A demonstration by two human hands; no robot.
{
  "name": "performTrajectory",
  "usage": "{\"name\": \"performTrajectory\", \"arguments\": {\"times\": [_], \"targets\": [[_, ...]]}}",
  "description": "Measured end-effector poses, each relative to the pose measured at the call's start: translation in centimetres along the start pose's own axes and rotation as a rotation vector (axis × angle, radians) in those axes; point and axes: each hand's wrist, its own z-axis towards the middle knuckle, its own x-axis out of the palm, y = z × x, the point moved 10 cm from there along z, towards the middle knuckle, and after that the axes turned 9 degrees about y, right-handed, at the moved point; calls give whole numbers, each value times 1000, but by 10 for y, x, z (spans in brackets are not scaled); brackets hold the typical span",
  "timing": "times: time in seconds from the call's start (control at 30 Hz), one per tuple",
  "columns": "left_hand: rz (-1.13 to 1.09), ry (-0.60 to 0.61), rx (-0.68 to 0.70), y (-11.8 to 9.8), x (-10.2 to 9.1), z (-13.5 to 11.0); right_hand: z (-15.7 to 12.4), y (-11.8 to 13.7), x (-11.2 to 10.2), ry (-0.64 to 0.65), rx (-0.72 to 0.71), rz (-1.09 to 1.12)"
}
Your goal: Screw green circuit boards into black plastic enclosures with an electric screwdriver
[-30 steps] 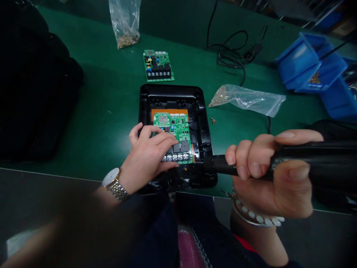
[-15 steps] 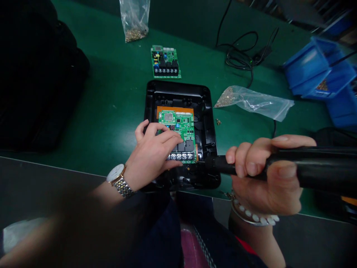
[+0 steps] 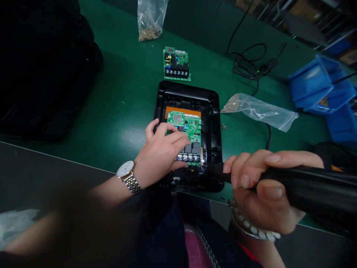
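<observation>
My left hand [image 3: 163,152] rests across a green circuit board [image 3: 193,130], its thumb and bent fingers gripping around the black relays and screw terminals. The board lies over an orange board [image 3: 182,111] inside a black plastic housing [image 3: 215,115]. In my right hand [image 3: 267,193] is a black electric screwdriver [image 3: 315,191], held nearly level with the fingers wrapped around its body. Its nose points left at the board's lower right corner. The exact contact of the tip is too dim to make out.
Behind the housing lies a second circuit board [image 3: 176,65]. Clear bags of screws [image 3: 150,33] lie at the back and right [image 3: 232,104], near loose screws [image 3: 223,127]. Black cable [image 3: 248,69] and blue bins [image 3: 309,83] occupy the right; a dark bag-like bulk [image 3: 47,70] stands left.
The view has shifted, so the bench things appear farther right. My left hand keeps its place on the circuit board. The electric screwdriver's body sits slightly lower, its nose still at the same corner.
</observation>
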Motion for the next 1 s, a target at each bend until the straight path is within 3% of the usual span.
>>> {"name": "performTrajectory", "arguments": {"times": [1.0], "targets": [[-30,-24,1,0,-2,0,6,-2,-4,-34,-23,-21]]}}
